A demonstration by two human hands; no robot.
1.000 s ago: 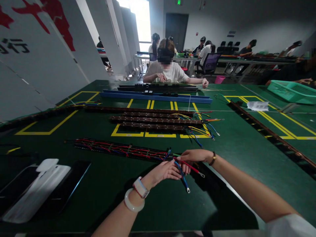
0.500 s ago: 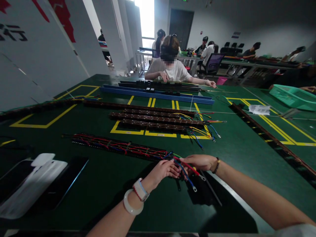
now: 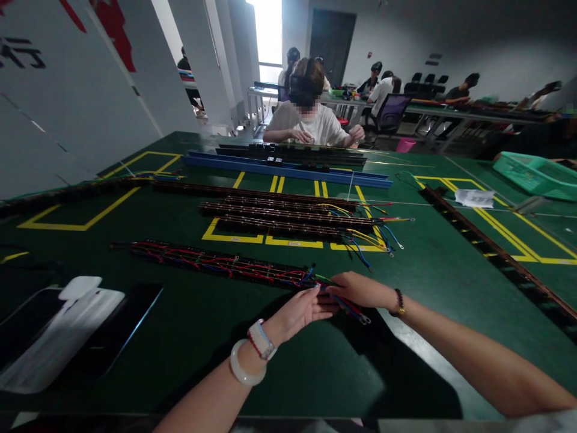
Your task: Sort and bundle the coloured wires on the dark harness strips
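Note:
A long dark strip assembly (image 3: 216, 263) with red and blue wires along it lies on the green table in front of me. From its right end comes a bundle of wires (image 3: 354, 308), red, blue and green, tipped with metal ring terminals. My left hand (image 3: 304, 310), with a watch and a pale bangle on the wrist, closes on the bundle near the strip's end, thumb on top and fingers fairly straight. Right beside it, my right hand (image 3: 363, 290) grips the same bundle from above, its fingertips partly hidden. The ring terminals stick out below my right hand.
Several similar strips (image 3: 288, 219) with wire ends lie beyond, before a blue channel (image 3: 288, 170). Another strip (image 3: 496, 252) runs down the right side, near a green basket (image 3: 536, 174). Phones (image 3: 121, 331) lie at left. A co-worker (image 3: 306, 120) sits opposite.
The wire ends, spread apart before, are drawn together under my right hand. A thin dark strip below it is out of sight. My left fingers have straightened. The co-worker's outstretched hand has come inward.

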